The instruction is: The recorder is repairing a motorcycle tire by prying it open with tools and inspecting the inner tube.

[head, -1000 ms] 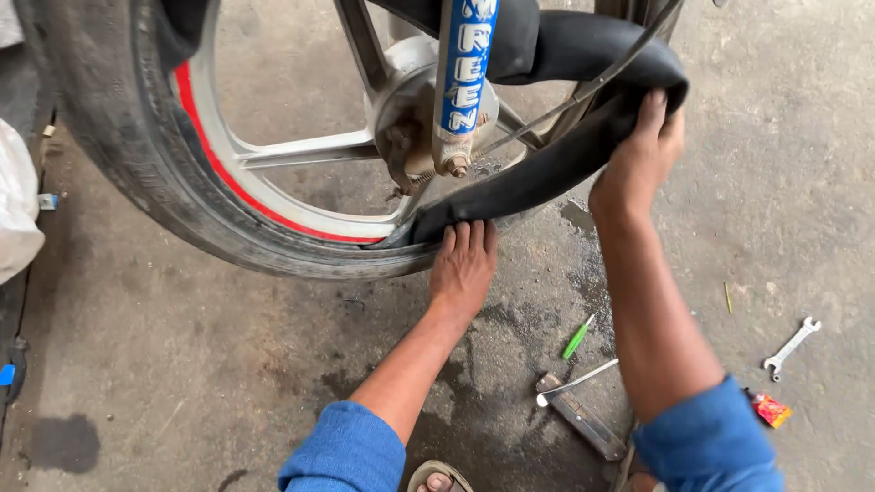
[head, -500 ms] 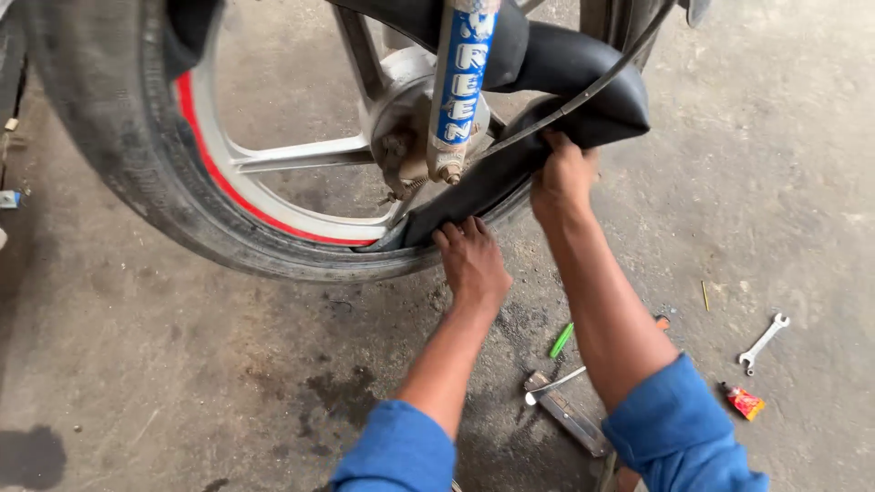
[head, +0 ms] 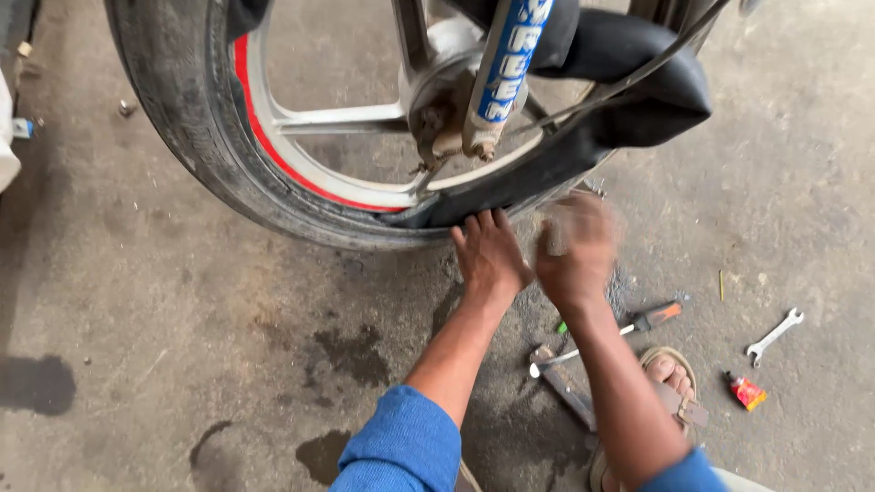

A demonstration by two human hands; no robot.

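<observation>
Where the inner tube (head: 638, 91) hangs, right hand (head: 576, 246) blurs, grip unclear

One motorcycle wheel (head: 219, 155); beside it one inner tube (head: 629, 100), two hands, one screwdriver (head: 638, 322), one spanner (head: 773, 336), one small red tube (head: 747, 392), one sandalled foot (head: 670, 374).

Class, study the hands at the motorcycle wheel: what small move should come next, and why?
Probably the right hand should press the bulging inner tube into the tyre. The left hand already braces the tyre's lower edge, while a loop of tube hangs outside the rim; the right hand is blurred beside it.
</observation>
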